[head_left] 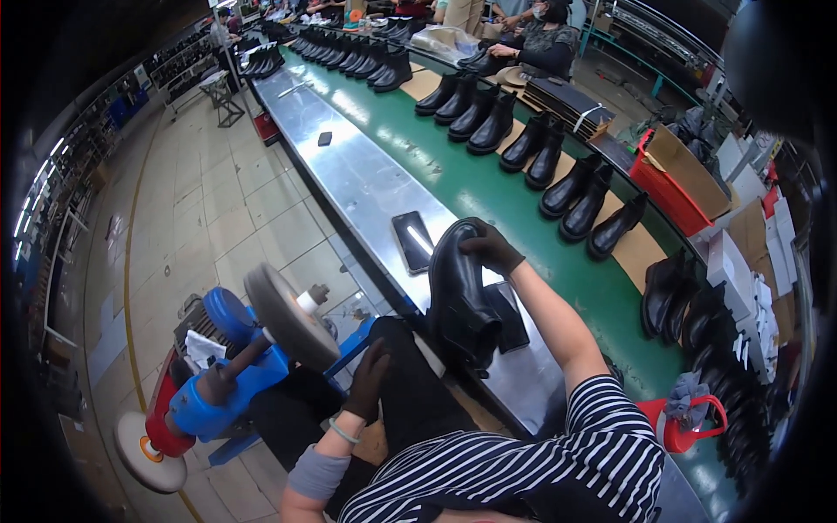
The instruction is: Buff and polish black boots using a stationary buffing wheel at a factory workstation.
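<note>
My right hand (pixel 491 248), in a dark glove, grips the toe end of a black ankle boot (pixel 459 292) that stands tilted on the steel edge of the conveyor table (pixel 366 187). Lower down, my left hand (pixel 369 381), also gloved, rests on my dark trousers with its fingers loosely curled and holds nothing. It lies close to the grey buffing wheel (pixel 288 315) of a blue polishing machine (pixel 214 383). A dark phone (pixel 412 241) lies flat on the steel just left of the boot.
Pairs of black boots (pixel 475 109) stand in a row on the green belt (pixel 488 196). Another person (pixel 540 44) works at the far side. Cardboard boxes (pixel 693 170) and a red bin (pixel 667 196) stand at the right. A red container (pixel 693 423) sits near my right elbow.
</note>
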`<action>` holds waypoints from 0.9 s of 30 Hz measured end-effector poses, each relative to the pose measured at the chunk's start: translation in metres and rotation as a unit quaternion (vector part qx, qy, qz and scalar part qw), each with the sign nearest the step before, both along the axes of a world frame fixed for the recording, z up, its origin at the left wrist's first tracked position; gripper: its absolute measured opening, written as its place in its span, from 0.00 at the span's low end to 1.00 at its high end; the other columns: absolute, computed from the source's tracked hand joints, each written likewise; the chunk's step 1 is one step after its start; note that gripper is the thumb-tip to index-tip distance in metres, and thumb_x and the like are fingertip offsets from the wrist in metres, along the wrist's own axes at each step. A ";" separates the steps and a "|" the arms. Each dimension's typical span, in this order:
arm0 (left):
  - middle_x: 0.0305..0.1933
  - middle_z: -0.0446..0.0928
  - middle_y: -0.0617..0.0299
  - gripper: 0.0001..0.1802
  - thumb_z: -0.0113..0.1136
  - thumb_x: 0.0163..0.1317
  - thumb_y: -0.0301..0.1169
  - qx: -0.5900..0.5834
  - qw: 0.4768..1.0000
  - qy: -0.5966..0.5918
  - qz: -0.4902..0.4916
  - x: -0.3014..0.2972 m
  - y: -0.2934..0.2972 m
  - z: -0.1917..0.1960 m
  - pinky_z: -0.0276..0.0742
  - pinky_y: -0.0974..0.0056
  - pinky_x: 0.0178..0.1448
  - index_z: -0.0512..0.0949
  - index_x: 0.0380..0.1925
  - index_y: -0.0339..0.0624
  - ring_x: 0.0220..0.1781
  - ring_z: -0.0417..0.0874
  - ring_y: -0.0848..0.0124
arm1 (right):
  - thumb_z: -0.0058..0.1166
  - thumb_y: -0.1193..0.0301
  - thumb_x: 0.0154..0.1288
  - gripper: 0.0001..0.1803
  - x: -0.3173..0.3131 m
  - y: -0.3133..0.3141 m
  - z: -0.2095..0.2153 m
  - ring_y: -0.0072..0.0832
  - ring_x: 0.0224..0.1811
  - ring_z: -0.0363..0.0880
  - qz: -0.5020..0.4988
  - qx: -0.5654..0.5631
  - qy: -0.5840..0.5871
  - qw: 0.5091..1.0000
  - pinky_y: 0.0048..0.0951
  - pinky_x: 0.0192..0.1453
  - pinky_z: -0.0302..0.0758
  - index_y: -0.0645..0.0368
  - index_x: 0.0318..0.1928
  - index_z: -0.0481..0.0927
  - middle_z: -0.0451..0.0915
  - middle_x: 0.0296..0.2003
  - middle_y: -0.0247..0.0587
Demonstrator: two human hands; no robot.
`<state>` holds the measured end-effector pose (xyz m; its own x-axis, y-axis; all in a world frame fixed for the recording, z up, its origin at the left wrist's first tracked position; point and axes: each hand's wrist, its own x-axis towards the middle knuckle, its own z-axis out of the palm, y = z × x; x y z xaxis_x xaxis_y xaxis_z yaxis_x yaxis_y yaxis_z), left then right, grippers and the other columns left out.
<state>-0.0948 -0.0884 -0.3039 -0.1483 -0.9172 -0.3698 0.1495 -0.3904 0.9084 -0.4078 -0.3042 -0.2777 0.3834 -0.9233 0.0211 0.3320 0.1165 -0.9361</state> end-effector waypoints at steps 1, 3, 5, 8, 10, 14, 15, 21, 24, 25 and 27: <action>0.58 0.70 0.58 0.28 0.49 0.69 0.38 -0.003 1.000 0.003 -0.025 0.002 -0.002 -0.004 0.72 0.68 0.56 0.59 0.66 0.42 0.58 0.72 0.71 | 0.63 0.76 0.51 0.23 0.010 0.004 0.004 0.26 0.42 0.78 0.005 0.004 -0.001 1.000 0.29 0.51 0.75 0.63 0.49 0.72 0.77 0.40 0.37; 0.59 0.69 0.58 0.28 0.49 0.69 0.37 -0.093 0.994 -0.038 -0.039 0.002 -0.007 -0.019 0.71 0.68 0.57 0.59 0.66 0.42 0.59 0.72 0.71 | 0.62 0.75 0.53 0.21 0.028 0.015 0.014 0.25 0.41 0.78 0.049 0.045 -0.043 0.997 0.28 0.50 0.75 0.63 0.49 0.73 0.78 0.39 0.37; 0.61 0.67 0.57 0.27 0.48 0.70 0.35 -0.262 0.954 -0.135 -0.060 0.002 -0.016 -0.041 0.69 0.68 0.60 0.59 0.66 0.40 0.61 0.69 0.70 | 0.62 0.74 0.53 0.21 0.055 0.029 0.017 0.24 0.40 0.78 0.059 0.075 -0.032 0.995 0.27 0.49 0.75 0.62 0.48 0.74 0.79 0.39 0.37; 0.63 0.67 0.48 0.23 0.47 0.70 0.36 -0.207 0.978 -0.006 -0.005 -0.003 -0.034 -0.056 0.65 0.61 0.66 0.64 0.62 0.39 0.65 0.69 0.60 | 0.60 0.68 0.58 0.19 0.102 0.053 -0.022 0.22 0.39 0.79 0.049 0.055 0.097 0.993 0.24 0.46 0.76 0.63 0.49 0.76 0.80 0.39 0.38; 0.62 0.67 0.48 0.22 0.44 0.71 0.36 -0.122 0.986 0.100 0.060 -0.002 -0.031 -0.061 0.66 0.60 0.66 0.64 0.61 0.40 0.64 0.70 0.59 | 0.59 0.62 0.61 0.22 0.151 0.086 -0.063 0.25 0.46 0.77 0.008 0.009 0.180 0.984 0.26 0.51 0.73 0.63 0.51 0.78 0.80 0.42 0.39; 0.61 0.69 0.52 0.23 0.40 0.72 0.39 0.035 0.953 0.260 0.151 0.044 -0.014 -0.113 0.69 0.59 0.64 0.65 0.62 0.41 0.61 0.73 0.58 | 0.54 0.54 0.64 0.24 0.230 0.111 -0.136 0.24 0.49 0.76 0.034 0.064 0.160 0.984 0.26 0.56 0.71 0.60 0.52 0.79 0.80 0.48 0.44; 0.61 0.69 0.54 0.24 0.39 0.72 0.41 0.115 0.916 0.321 0.211 0.048 -0.016 -0.095 0.69 0.60 0.64 0.64 0.63 0.40 0.60 0.73 0.59 | 0.53 0.55 0.65 0.24 0.241 0.106 -0.154 0.24 0.49 0.77 0.023 0.076 0.135 0.988 0.26 0.56 0.71 0.60 0.52 0.79 0.80 0.49 0.43; 0.62 0.69 0.56 0.27 0.37 0.72 0.45 0.144 0.874 0.364 0.286 0.074 -0.045 -0.081 0.69 0.59 0.64 0.64 0.63 0.41 0.60 0.73 0.60 | 0.43 0.64 0.70 0.18 0.297 0.065 -0.195 0.29 0.47 0.79 0.074 0.097 0.173 0.977 0.32 0.52 0.74 0.58 0.55 0.75 0.80 0.49 0.44; 0.62 0.69 0.56 0.27 0.36 0.72 0.46 0.113 0.877 0.357 0.302 0.076 -0.034 -0.104 0.69 0.59 0.64 0.64 0.63 0.42 0.60 0.72 0.60 | 0.43 0.67 0.69 0.18 0.323 0.059 -0.223 0.30 0.48 0.78 0.095 0.334 -0.010 0.938 0.32 0.55 0.73 0.57 0.57 0.75 0.79 0.51 0.44; 0.62 0.69 0.56 0.27 0.36 0.72 0.47 0.103 0.878 0.354 0.304 0.073 -0.028 -0.112 0.69 0.58 0.64 0.65 0.63 0.42 0.60 0.72 0.60 | 0.44 0.69 0.68 0.20 0.320 0.057 -0.236 0.31 0.51 0.77 0.136 0.194 0.107 0.966 0.32 0.58 0.71 0.57 0.59 0.73 0.78 0.52 0.43; 0.62 0.69 0.56 0.28 0.35 0.71 0.47 0.082 0.872 0.346 0.337 0.079 -0.004 -0.133 0.69 0.58 0.64 0.65 0.63 0.43 0.61 0.72 0.60 | 0.45 0.61 0.69 0.20 0.335 0.076 -0.248 0.28 0.50 0.77 0.151 0.134 0.134 0.970 0.30 0.57 0.71 0.56 0.57 0.74 0.78 0.52 0.40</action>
<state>-0.0162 -0.0929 -0.4369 0.1641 -0.8255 -0.5400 0.8854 -0.1181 0.4495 -0.0726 -0.2280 -0.5253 0.5956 -0.7270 -0.3418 -0.0070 0.4208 -0.9071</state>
